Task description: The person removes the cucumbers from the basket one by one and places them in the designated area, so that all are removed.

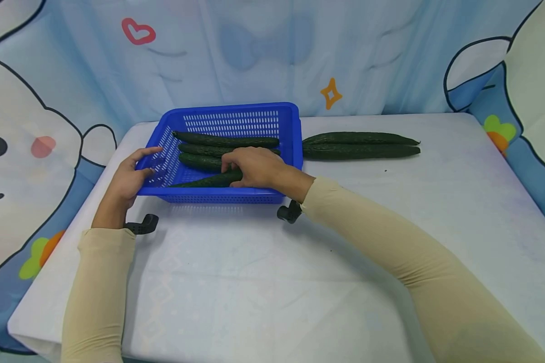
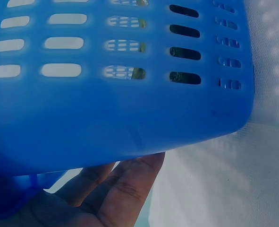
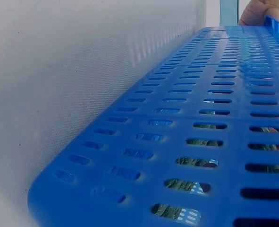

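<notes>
A blue slotted plastic basket (image 1: 288, 126) sits at the back middle of the table and holds several dark green cucumbers. My right hand (image 1: 254, 169) reaches over the near rim and grips the nearest cucumber (image 1: 206, 180), which lies slanted against the front wall. My left hand (image 1: 131, 174) holds the basket's left front corner, thumb over the rim. In the left wrist view the palm (image 2: 115, 194) lies under the basket wall (image 2: 106, 109). The right wrist view shows only the basket's slotted side (image 3: 215, 132).
Two more long cucumbers (image 1: 361, 145) lie side by side on the white tablecloth (image 1: 263, 272) just right of the basket. A cartoon-printed blue backdrop (image 1: 254, 50) hangs behind and at both sides of the table.
</notes>
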The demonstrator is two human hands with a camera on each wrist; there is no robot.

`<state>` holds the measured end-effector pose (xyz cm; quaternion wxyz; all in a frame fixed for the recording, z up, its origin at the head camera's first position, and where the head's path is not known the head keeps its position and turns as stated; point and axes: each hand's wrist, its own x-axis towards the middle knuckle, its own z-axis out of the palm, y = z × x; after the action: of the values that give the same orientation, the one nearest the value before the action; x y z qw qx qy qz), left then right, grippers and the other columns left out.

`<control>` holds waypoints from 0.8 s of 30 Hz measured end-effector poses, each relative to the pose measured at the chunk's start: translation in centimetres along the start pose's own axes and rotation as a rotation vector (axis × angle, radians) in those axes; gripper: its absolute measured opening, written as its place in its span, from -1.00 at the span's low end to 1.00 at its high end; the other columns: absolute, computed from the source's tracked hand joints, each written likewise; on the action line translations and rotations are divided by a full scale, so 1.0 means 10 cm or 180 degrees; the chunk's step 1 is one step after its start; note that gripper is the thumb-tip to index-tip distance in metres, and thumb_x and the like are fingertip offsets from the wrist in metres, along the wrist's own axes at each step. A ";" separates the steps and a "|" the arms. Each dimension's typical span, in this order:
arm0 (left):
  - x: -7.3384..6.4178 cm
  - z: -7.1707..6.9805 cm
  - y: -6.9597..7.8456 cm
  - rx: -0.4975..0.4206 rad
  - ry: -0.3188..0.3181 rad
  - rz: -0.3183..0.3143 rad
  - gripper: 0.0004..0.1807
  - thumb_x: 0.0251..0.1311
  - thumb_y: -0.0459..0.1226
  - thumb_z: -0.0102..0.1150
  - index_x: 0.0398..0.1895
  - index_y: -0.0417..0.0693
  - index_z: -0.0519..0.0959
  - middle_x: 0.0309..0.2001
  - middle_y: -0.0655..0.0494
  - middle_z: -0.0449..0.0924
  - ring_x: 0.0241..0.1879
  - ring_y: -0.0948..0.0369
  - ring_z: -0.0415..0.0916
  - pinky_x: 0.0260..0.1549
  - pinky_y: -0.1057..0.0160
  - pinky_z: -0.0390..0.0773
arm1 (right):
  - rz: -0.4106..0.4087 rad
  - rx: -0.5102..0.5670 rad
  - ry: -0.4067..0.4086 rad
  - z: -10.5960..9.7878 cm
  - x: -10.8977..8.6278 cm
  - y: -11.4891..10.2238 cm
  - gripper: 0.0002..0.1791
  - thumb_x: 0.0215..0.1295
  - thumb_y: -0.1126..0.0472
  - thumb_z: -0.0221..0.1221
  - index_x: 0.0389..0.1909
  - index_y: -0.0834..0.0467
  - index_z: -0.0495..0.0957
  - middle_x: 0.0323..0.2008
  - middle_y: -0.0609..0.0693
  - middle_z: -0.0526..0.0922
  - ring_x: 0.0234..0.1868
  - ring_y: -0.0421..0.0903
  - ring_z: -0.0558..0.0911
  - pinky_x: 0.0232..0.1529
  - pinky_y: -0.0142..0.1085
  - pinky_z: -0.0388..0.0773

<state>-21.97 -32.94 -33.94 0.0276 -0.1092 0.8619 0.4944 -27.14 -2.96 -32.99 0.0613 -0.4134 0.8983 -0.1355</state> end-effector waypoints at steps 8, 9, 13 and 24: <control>0.00 0.00 0.00 -0.0078 -0.0003 -0.0003 -0.38 0.37 -0.43 -0.20 0.47 0.17 0.25 0.59 -0.11 -0.16 0.39 -0.23 0.24 0.19 -0.16 0.46 | 0.0028 -0.0056 0.0123 0.00 -0.01 -0.02 -0.63 0.21 -0.07 0.32 0.04 -0.16 0.55 0.11 -0.11 0.61 0.06 -0.15 0.61 -0.28 -0.22 0.62; 0.00 0.00 0.00 -0.0091 -0.0006 -0.0001 -0.38 0.37 -0.43 -0.20 0.47 0.17 0.25 0.59 -0.12 -0.16 0.40 -0.23 0.22 0.20 -0.17 0.44 | 0.0038 -0.0052 0.0133 0.00 -0.01 -0.02 -0.62 0.21 -0.07 0.32 0.04 -0.17 0.55 0.11 -0.11 0.61 0.05 -0.15 0.61 -0.29 -0.22 0.62; 0.01 0.01 0.00 -0.0119 -0.0012 0.0027 -0.38 0.37 -0.43 -0.21 0.46 0.20 0.27 0.59 -0.11 -0.17 0.44 -0.24 0.14 0.26 -0.21 0.38 | 0.0058 -0.0040 0.0155 -0.01 -0.01 -0.01 -0.61 0.21 -0.09 0.32 0.05 -0.17 0.55 0.12 -0.11 0.60 0.05 -0.14 0.61 -0.28 -0.22 0.62; 0.01 -0.01 -0.02 -0.0132 0.0008 0.0036 -0.38 0.35 -0.45 -0.18 0.44 0.16 0.30 0.59 -0.10 -0.16 0.48 -0.22 0.03 0.33 -0.22 0.31 | 0.0016 0.0047 0.0379 -0.02 -0.05 -0.02 -0.60 0.23 -0.07 0.30 0.08 -0.14 0.54 0.07 -0.08 0.62 0.03 -0.11 0.62 -0.33 -0.20 0.60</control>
<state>-22.06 -33.16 -34.09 0.0214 -0.1056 0.8521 0.5122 -26.72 -2.67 -32.70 0.0111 -0.4019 0.9004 -0.1663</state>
